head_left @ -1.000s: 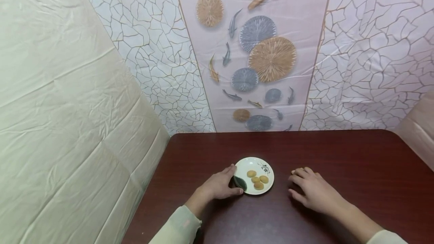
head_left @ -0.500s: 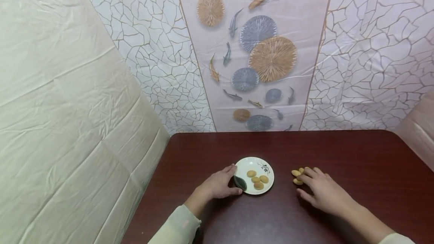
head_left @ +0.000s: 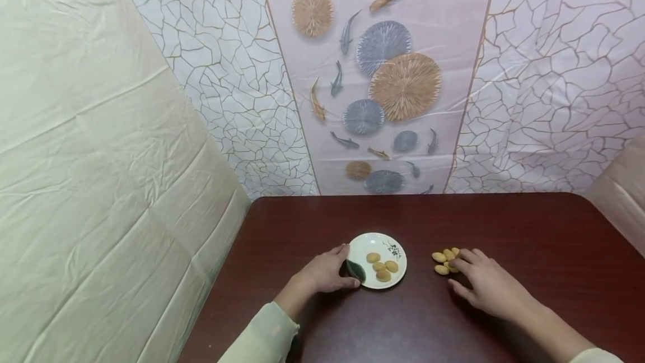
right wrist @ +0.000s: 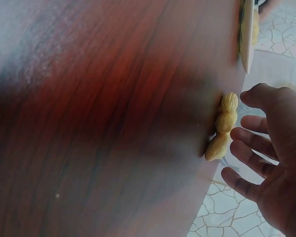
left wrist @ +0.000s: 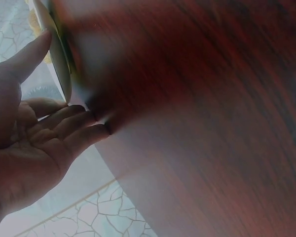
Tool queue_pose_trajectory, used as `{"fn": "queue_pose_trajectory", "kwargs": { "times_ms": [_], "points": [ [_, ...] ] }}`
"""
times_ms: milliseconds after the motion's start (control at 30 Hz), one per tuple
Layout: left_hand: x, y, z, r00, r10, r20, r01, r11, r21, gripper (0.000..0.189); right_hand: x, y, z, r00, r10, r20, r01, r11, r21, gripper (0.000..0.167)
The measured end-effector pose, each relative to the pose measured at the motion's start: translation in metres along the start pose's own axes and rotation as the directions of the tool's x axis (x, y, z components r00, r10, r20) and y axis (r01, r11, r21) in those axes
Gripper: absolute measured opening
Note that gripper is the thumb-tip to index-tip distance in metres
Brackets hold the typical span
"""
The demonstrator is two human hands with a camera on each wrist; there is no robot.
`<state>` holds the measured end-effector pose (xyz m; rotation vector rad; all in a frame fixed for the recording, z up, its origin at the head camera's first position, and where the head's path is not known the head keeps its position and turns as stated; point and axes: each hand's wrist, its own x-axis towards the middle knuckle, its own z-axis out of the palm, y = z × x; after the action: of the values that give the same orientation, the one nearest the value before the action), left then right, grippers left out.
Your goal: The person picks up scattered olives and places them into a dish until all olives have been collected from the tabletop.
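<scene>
On dark table (head_left: pixel 388 329) — left hand (head_left: pixel 325 273) touching plate (head_left: pixel 361 246), right hand (head_left: pixel 487 285) beside peanuts (head_left: pixel 448 255)

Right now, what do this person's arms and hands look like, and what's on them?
The left hand and right hand are bare: no gloves, rings or cables show. The left sleeve is a pale, creamy green with a faint pinkish mark. The right sleeve, mostly out of frame, looks similarly pale.
</scene>
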<state>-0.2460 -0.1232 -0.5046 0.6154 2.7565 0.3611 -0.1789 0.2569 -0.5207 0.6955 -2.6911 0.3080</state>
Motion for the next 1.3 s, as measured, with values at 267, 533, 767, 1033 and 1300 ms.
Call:
{"fn": "queue_pose_trajectory", "kwargs": {
  "times_ms": [267, 533, 767, 1033, 1300],
  "points": [
    [0.001, -0.002, 0.002, 1.0, 0.011, -0.013, -0.011, 1.0, 0.002, 0.102, -0.001, 0.007, -0.001, 1.0, -0.004, 0.006, 0.004, 1.0, -0.002, 0.032],
    [0.0, -0.002, 0.002, 1.0, 0.007, -0.019, -0.007, 1.0, -0.01, 0.102, -0.002, 0.011, -0.002, 1.0, 0.006, 0.006, -0.006, 1.0, 0.002, 0.033],
    [0.001, -0.002, 0.001, 1.0, -0.005, -0.018, 0.004, 1.0, -0.014, 0.101, -0.002, 0.016, -0.001, 1.0, 0.018, 0.007, -0.018, 1.0, -0.021, 0.037],
    [0.001, -0.002, 0.003, 1.0, -0.013, -0.016, 0.013, 1.0, -0.012, 0.101, 0.0, 0.023, 0.0, 0.999, 0.047, 0.019, -0.046, 0.998, -0.038, 0.042],
    [0.001, -0.002, 0.004, 1.0, -0.01, -0.016, 0.01, 1.0, 0.005, 0.101, 0.002, 0.025, 0.003, 0.999, 0.053, 0.003, -0.053, 0.997, -0.056, 0.038]
  ]
}}
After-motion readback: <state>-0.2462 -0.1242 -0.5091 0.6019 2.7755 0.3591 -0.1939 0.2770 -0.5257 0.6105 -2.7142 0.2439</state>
